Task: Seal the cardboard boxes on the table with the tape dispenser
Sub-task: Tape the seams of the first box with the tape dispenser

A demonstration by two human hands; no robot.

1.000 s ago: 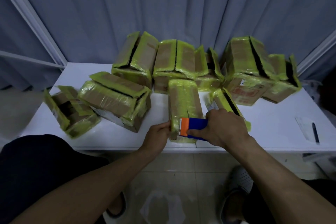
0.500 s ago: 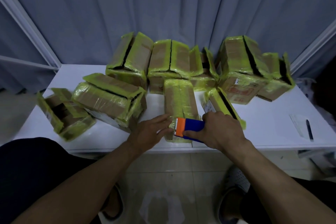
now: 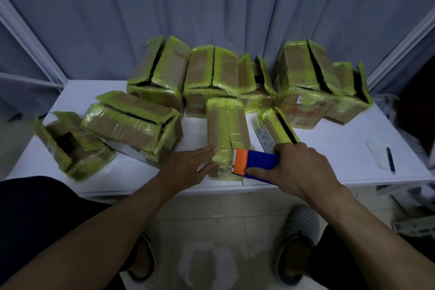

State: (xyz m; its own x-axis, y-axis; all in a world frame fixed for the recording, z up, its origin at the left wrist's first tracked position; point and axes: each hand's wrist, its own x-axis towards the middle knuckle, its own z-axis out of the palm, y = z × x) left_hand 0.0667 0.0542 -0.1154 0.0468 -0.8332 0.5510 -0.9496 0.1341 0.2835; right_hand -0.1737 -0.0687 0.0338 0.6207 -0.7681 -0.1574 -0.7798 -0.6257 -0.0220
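A white table [image 3: 329, 148] stood before a grey curtain [image 3: 211, 7]. The right hand [image 3: 303, 172] gripped the blue and orange tape dispenser [image 3: 256, 162], its orange end against the near end of a narrow cardboard box [image 3: 226, 129] at the table's front edge. The left hand [image 3: 188, 167] lay, fingers straight, against that box's left side. More boxes [image 3: 131, 125] wrapped in yellow-green tape crowded behind, several with flaps gaping.
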